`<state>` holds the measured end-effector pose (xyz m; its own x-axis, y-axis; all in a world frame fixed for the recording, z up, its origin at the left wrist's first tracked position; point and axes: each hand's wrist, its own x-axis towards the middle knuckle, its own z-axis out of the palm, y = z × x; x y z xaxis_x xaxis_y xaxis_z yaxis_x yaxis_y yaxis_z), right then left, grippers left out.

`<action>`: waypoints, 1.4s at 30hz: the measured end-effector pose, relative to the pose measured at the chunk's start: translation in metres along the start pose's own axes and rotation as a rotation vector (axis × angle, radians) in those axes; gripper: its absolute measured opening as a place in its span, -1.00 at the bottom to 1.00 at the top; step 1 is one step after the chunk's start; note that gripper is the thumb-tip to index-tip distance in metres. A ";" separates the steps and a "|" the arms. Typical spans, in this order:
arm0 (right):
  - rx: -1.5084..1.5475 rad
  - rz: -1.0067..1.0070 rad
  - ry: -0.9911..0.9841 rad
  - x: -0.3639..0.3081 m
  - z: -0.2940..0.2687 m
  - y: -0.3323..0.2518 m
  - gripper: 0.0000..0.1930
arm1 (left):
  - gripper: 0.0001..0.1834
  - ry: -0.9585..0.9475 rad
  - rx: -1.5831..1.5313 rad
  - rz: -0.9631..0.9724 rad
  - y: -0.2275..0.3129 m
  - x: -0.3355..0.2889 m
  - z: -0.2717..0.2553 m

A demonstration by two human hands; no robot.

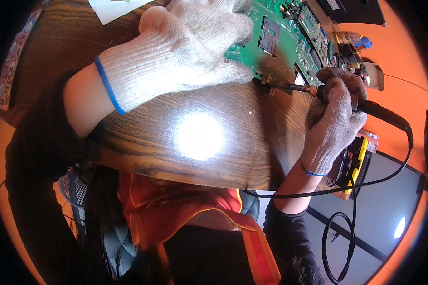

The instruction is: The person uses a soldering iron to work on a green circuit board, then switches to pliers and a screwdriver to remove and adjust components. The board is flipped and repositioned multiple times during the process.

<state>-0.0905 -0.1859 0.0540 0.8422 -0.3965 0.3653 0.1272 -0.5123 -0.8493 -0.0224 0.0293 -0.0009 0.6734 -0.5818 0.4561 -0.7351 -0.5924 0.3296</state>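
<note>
Bent over a brown wood table point(152, 154), we work in white knit gloves, with a soldering iron point(378, 110) in our right hand point(335, 104), fingers closed firmly around its dark handle. The iron's metal shaft points left to the near corner of a green board point(251, 53), where we cannot tell whether the tip touches. The board lies on the table's far side, ahead of us and between our two hands. Our left hand point(190, 42) reaches over the board's left edge, fingers bent and thumb stretched along the near corner; whether it grips or merely rests there, we cannot tell. A black cable point(295, 195) loops from the iron's handle down past our right wrist. White paper point(111, 10) lies beyond our left hand, a patterned strip point(15, 61) sits at far left, and a bright glare shines on the wood before our red apron point(185, 202).
</note>
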 end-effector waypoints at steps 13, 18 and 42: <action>0.011 0.020 -0.038 -0.001 0.002 -0.003 -0.92 | -0.51 0.015 0.112 0.017 -0.003 0.001 0.010; 0.135 0.095 0.165 0.000 -0.004 0.004 -0.87 | -0.54 0.122 0.198 0.071 -0.006 -0.005 0.013; 0.351 0.034 0.112 -0.002 0.007 0.008 -0.94 | -0.47 -0.077 0.113 -0.089 -0.003 -0.003 0.013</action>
<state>-0.0876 -0.1842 0.0437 0.7890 -0.4996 0.3577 0.2884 -0.2130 -0.9335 -0.0213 0.0253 -0.0144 0.7426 -0.5629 0.3628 -0.6618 -0.6998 0.2690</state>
